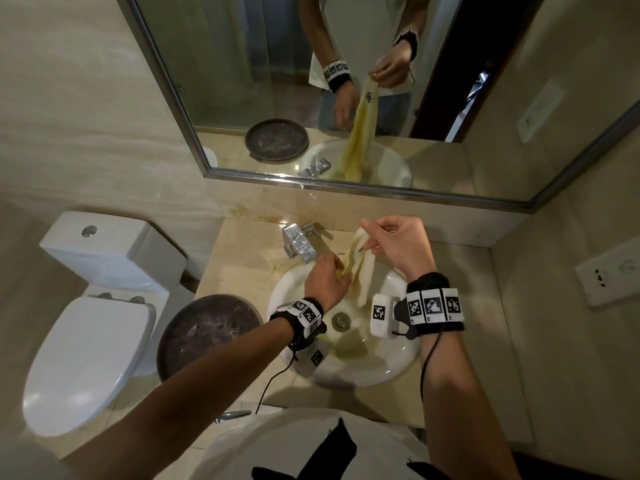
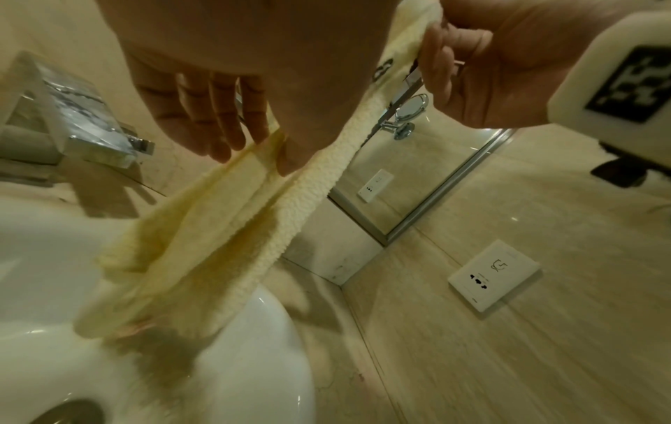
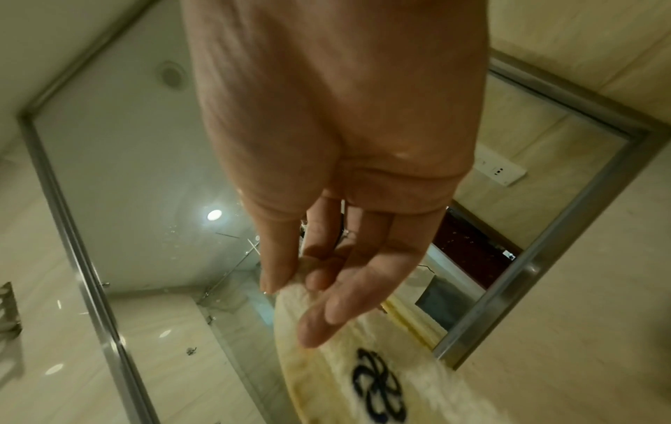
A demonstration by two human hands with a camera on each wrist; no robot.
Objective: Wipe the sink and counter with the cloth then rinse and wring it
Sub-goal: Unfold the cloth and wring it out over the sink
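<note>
A pale yellow cloth (image 1: 360, 268) with a dark emblem hangs lengthwise over the white round sink (image 1: 388, 368). My right hand (image 1: 394, 244) pinches its top end, up near the mirror's lower edge. Lower down, my left hand (image 1: 329, 278) holds the cloth's middle between thumb and fingers, just right of the chrome faucet (image 1: 299, 242). In the left wrist view the cloth (image 2: 225, 235) fans out below my left hand (image 2: 250, 149), its lower end hanging loose above the basin. The right wrist view shows my right hand (image 3: 290, 284) on the cloth (image 3: 327, 361) by the emblem.
A dark round tray (image 1: 207, 334) sits on the beige counter (image 1: 242, 265) left of the sink. A white toilet (image 1: 90, 327) stands further left. The mirror (image 1: 346, 98) hangs behind the faucet, and a wall socket (image 1: 609, 275) is on the right wall.
</note>
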